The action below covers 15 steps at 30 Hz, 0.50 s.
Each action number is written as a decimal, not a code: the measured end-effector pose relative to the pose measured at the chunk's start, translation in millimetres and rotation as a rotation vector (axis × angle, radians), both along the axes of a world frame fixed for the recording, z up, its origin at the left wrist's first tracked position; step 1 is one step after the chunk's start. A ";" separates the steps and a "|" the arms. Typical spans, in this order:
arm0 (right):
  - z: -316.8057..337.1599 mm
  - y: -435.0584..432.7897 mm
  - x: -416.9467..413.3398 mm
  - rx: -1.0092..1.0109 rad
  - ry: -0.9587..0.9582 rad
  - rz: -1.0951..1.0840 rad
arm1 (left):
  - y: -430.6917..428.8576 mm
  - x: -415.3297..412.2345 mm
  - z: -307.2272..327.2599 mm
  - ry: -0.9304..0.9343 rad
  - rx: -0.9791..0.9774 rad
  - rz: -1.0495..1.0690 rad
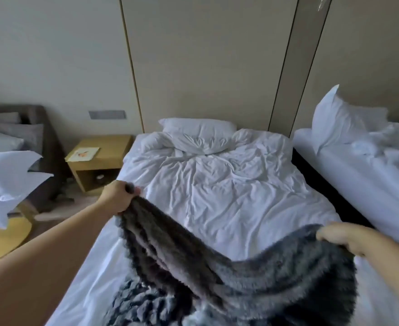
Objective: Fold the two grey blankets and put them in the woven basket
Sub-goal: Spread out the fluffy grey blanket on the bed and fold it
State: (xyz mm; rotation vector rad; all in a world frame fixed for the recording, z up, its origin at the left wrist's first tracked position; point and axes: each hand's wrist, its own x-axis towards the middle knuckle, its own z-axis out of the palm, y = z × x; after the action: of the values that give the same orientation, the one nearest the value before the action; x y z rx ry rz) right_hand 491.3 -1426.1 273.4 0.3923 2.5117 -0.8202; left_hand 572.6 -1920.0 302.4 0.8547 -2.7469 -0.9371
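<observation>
A grey blanket point(241, 276) is held stretched over the white bed point(229, 196) — one edge is clenched in the left grip point(119, 196), the other is pinched by the curled right grip point(342, 238).

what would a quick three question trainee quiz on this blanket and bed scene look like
1. True or false: the grey blanket lies neatly folded on the bed.
2. How many hands grip the blanket? A none; B one; C both, left hand and right hand.
3. Fill in: seen from the camera, the wooden nightstand stands to the bed's ___ side.
Key: 1 false; 2 C; 3 left.
</observation>
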 end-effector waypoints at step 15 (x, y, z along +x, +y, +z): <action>-194.7 -33.5 204.1 0.031 -0.693 -0.332 | 58.1 168.6 -231.8 -1.077 0.631 0.027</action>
State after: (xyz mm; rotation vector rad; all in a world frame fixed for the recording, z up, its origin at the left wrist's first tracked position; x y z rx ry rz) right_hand 695.4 -1459.6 78.8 0.9416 1.8345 -0.6177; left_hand 741.2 -1861.9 70.6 1.9731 -3.1986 -1.7942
